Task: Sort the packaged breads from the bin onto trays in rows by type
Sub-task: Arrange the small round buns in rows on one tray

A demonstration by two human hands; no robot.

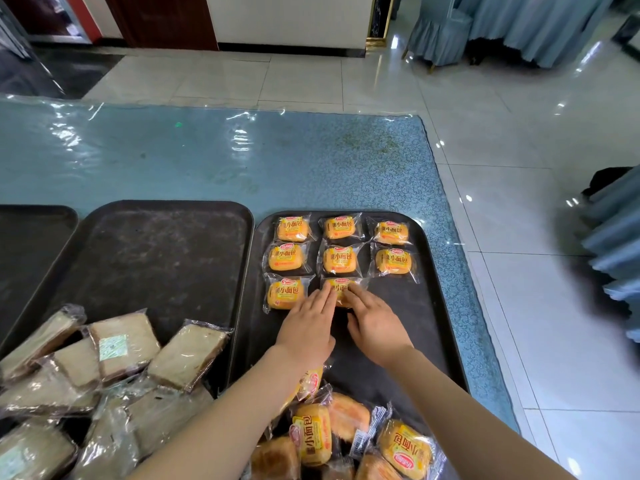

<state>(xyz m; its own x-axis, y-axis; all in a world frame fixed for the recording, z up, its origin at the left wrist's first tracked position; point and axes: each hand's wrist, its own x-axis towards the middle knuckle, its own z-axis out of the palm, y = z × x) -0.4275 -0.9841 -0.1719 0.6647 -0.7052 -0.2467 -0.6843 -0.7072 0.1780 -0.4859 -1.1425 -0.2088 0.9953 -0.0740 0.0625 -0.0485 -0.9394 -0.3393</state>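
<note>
Your left hand [308, 327] and right hand [375, 327] lay flat, fingers straight, touching the yellow bun packet [341, 292] mid-row on the right tray [433, 306]. Bare tray lay at 3 o'clock of it, with seven packets set in rows from 9 to 1 o'clock.

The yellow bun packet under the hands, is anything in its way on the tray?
Nothing visible: the yellow bun packet already lies in the third row on the black tray, both hands touching it.
</note>
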